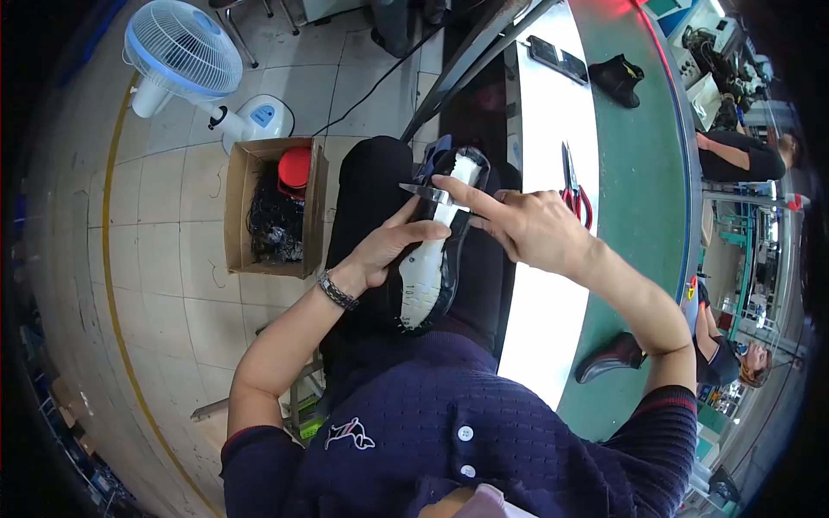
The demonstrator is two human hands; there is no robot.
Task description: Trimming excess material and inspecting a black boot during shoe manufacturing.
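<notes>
A black shoe upper [450, 281] lies over my lap, bottom up, its white insole board [422, 274] facing me and its black edge folded in around the rim. My left hand [390, 245] is closed on the shoe's left side, the thumb pressed on the white board. From my right hand [531, 226] a short metal knife blade [421, 190] crosses the shoe, its tip toward the left. The index finger stretches along the blade's back. The handle is hidden in my grip. Whether the edge touches the board I cannot tell.
To the left stands a cardboard box [236, 211] with black scraps and a red lid inside. Behind it is a fan [184, 47]. On the white bench edge at right lie red-handled scissors [570, 186] and phones [557, 59]. Black shoes [617, 80] sit on a green conveyor [635, 259]; people work beyond.
</notes>
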